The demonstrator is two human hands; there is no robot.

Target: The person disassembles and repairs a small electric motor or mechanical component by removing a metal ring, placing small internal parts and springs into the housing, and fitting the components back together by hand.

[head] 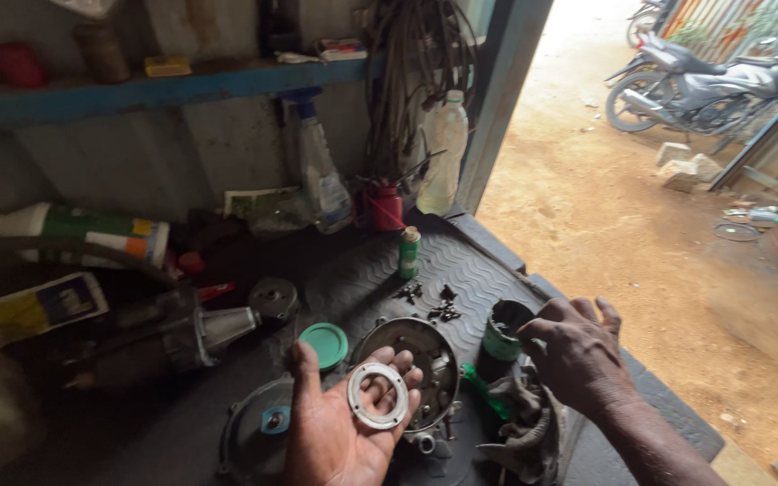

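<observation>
You have a flat pale ring gasket (377,395) lying face-up across your open left palm, its round hole showing skin through it; it sits level, dusty grey-white. The small green tub (502,331) stands upright on the mat, lid off, dark inside; the green lid (324,345) lies flat nearby.

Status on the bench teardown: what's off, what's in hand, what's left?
Off: screws lie loose on the mat; a round cover lies apart. In hand: the left hand holds a flat metal ring on its open palm; the right hand reaches into the open green tub, lid off. Left: round housing lies open, nothing refitted.
</observation>
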